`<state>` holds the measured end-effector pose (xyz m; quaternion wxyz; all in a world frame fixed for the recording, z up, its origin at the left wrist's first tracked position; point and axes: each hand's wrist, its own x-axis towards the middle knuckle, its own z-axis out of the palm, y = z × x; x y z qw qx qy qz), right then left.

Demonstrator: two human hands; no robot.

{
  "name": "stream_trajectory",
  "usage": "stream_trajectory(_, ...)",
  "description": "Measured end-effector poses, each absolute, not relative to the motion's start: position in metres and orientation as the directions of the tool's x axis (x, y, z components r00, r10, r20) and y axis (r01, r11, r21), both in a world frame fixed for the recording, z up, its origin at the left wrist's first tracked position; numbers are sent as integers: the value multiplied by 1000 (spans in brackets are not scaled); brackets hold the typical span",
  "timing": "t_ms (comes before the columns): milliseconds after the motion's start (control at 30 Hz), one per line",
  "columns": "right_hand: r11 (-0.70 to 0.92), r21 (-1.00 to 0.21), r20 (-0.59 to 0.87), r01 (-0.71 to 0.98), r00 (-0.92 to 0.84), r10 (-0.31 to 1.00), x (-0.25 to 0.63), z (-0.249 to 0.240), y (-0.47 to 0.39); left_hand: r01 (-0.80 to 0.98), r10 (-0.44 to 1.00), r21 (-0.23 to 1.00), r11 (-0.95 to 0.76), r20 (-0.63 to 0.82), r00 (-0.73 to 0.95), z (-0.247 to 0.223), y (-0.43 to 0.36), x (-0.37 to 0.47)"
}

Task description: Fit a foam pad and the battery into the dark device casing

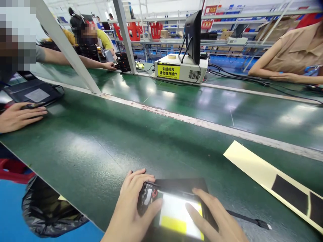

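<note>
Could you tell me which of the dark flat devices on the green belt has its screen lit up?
The device under the person's own hands at the bottom edge: its screen glows white and yellow. The device at far left is dark.

Black tablet-like device [176, 205] flat on green belt, near edge — screen up, glossy, yellow patch.

our left hand [131, 205] low at frame bottom, palm down, fingers curled forward, thumb angled right. our right hand [214, 218] beside it, index and middle fingers [194, 215] stretched flat, pointing up-left. we see both wrists cut off by lower edge. hands near each other, not touching.
</note>
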<state>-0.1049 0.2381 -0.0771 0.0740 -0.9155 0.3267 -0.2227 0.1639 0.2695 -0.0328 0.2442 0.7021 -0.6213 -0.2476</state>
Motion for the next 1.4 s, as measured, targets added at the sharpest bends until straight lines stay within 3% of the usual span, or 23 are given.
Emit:
stream_trajectory(133, -806, -244, 441, -540, 678, -588, -98, -73, 235, -719, -988, 681, -139, -142, 57, -28, 269, 175)
stream_trajectory(267, -778, -198, 409, -597, 670, -619, -90, -52, 234, -693, -963, 705, -149, -263, -60, -16, 274, 189)
stream_trajectory(400, -776, -193, 388, -601, 679, -623, -84, -45, 232, -739, -963, 672, -55, -232, -139, -12, 273, 187)
stream_trajectory(567, -816, -191, 442, -546, 694, -568, -84, -62, 234, -774, -973, 630, -66, -213, -90, -18, 266, 178)
stream_trajectory(667, -790, -157, 463, -592, 663, -588, -88, -64, 239, -741, -973, 670, -50, -201, -116, -14, 262, 185)
stream_trajectory(767, -777, -116, 389, -619, 691, -609, -88, -50, 242, -674, -981, 737, -55, -164, -99, -5, 263, 199)
stream_trajectory(833, -758, -180, 347, -628, 680, -646, -81, -34, 241, -699, -993, 715, -8, -89, -80, 0, 266, 207)
stream_trajectory(933, -723, -378, 325, -579, 648, -689, -57, -13, 233, -794, -985, 592, 141, 3, -173, 4, 270, 207)
stream_trajectory(1100, -514, -697, 14, -499, 707, -707, -20, 2, 218, -835, -935, 444, 326, 23, -353, 8, 261, 196)
stream_trajectory(1200, -418, -750, -80, -513, 697, -713, -17, 5, 215, -837, -920, 423, 347, -20, -391, 11, 252, 196)
stream_trajectory(1400, -400, -730, -97, -553, 664, -741, -15, 9, 216, -822, -844, 303, 483, -89, -529, 21, 236, 201)
